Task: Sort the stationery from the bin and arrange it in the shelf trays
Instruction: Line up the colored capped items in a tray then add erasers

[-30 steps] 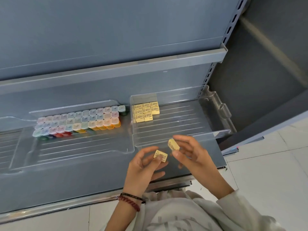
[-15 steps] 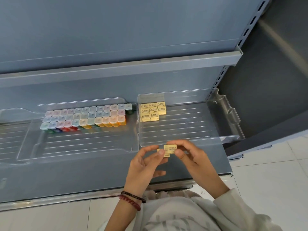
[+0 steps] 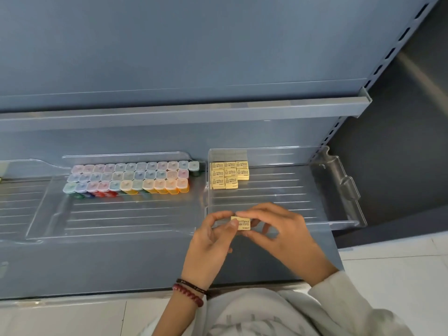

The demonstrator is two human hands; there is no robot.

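Both hands meet at the front edge of the right clear tray (image 3: 339, 190). My left hand (image 3: 211, 243) and my right hand (image 3: 283, 234) pinch small yellow erasers (image 3: 242, 223) pressed together between the fingertips; only the top one shows clearly. Several matching yellow erasers (image 3: 229, 174) lie in rows in the tray's back left corner. The left clear tray (image 3: 121, 219) holds several rows of small pastel-lidded colour boxes (image 3: 131, 178) along its back. The bin is not in view.
The trays sit on a grey-blue metal shelf (image 3: 97, 263) with another shelf edge (image 3: 194, 110) above. A perforated upright (image 3: 378, 69) stands at right, with pale floor tiles (image 3: 400, 275) below. A further clear tray (image 3: 14, 202) shows at far left.
The two hands each held a separate eraser a second ago; they have come together and now the erasers are pressed into one stack between both hands.
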